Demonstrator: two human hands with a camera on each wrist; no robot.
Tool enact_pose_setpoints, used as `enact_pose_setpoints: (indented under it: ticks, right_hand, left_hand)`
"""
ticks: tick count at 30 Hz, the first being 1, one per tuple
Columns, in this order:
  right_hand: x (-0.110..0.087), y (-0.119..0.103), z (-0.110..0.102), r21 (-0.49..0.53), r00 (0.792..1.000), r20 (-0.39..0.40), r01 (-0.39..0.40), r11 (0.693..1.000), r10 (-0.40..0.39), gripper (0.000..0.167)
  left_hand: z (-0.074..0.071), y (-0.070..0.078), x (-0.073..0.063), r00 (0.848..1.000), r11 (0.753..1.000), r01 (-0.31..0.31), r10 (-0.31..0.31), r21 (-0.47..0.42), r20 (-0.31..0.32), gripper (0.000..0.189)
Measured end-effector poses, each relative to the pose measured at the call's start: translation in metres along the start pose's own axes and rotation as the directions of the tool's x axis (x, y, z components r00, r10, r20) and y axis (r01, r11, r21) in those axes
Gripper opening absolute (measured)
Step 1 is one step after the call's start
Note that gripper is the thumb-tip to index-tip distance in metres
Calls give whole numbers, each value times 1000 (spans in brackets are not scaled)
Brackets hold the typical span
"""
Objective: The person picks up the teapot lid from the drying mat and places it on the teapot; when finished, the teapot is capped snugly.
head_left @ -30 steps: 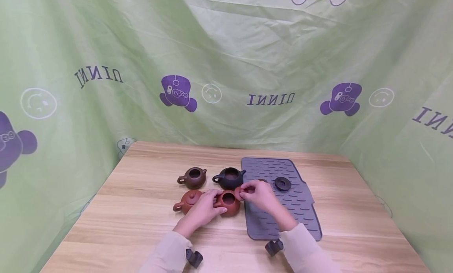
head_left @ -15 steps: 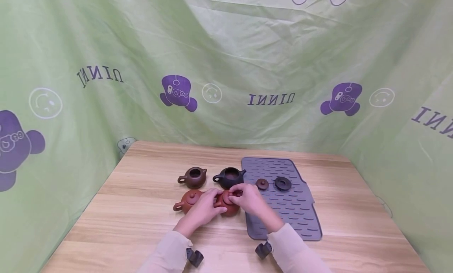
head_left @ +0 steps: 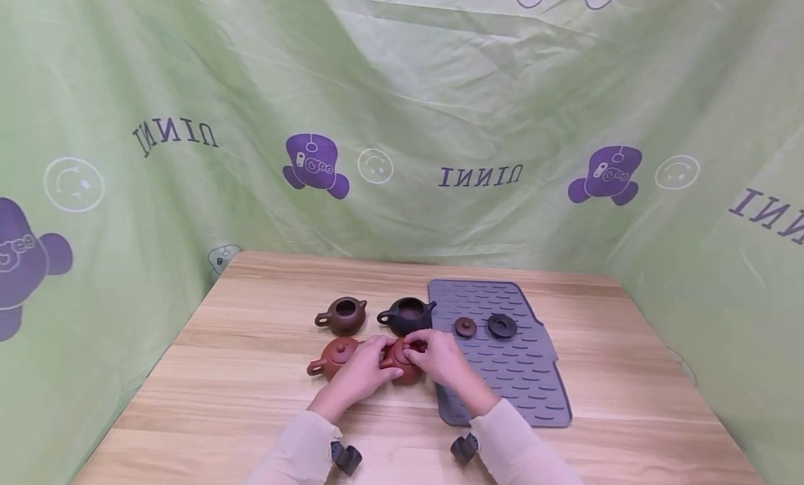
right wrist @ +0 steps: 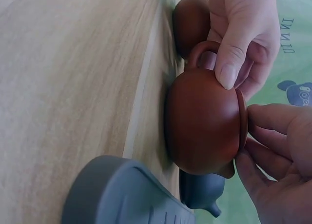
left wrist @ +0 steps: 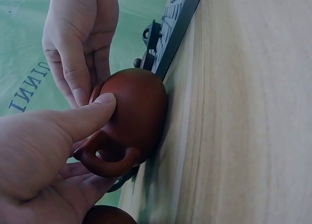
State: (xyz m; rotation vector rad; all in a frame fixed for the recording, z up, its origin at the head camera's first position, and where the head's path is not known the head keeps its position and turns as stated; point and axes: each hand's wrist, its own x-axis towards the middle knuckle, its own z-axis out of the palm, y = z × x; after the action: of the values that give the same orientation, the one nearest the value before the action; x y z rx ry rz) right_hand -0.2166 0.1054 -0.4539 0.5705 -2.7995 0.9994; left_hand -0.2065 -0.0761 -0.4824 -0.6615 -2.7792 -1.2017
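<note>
A reddish-brown teapot (head_left: pixel 411 375) stands on the table between my hands. My left hand (head_left: pixel 363 368) grips it at the handle side, thumb on the upper body (left wrist: pixel 141 107) and fingers behind the handle. With thumb and fingertips my right hand (head_left: pixel 440 359) holds the red lid (right wrist: pixel 243 119), which sits over the teapot's mouth; the knob is mostly covered by the fingers. Left of this pot is another red teapot (head_left: pixel 331 366) with its lid on, partly behind my left hand. Farther back stand a lidless brown teapot (head_left: pixel 347 323) and a lidless black teapot (head_left: pixel 407 324).
A grey ridged mat (head_left: pixel 502 394) lies to the right of the teapots. On it are a small brown lid (head_left: pixel 465 326) and a black lid (head_left: pixel 502 326). Green printed cloth (head_left: pixel 402 220) hangs behind the wooden table (head_left: pixel 251 415).
My right hand has moved left with the red lid, from beside the teapot onto its mouth. This uncovers the brown lid on the mat. My left hand keeps its grip.
</note>
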Motion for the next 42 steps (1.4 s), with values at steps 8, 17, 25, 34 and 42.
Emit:
enact_pose_setpoints:
  ticks: [8, 17, 25, 34, 42]
  right_hand:
    - [5, 11, -13, 83, 997, -13, -71, 994, 72, 18]
    - [19, 54, -37, 9, 963, -140, -233, 973, 232, 19]
    - [21, 82, -42, -46, 943, -160, -301, 953, 290, 21]
    - [19, 93, -43, -71, 932, -104, -354, 933, 346, 22]
    - [19, 97, -42, -68, 934, -85, -353, 933, 347, 15]
  left_hand:
    - [-4, 2, 1, 1000, 1000, 18, -18, -6, 22, 53]
    - [-45, -8, 8, 998, 997, 37, -40, -63, -41, 56]
    - [-87, -43, 16, 998, 998, 30, -33, -58, -52, 52]
    - [-102, -85, 22, 991, 991, 131, -132, -32, -27, 61]
    - [-96, -106, 22, 992, 990, 118, -121, -75, -28, 63]
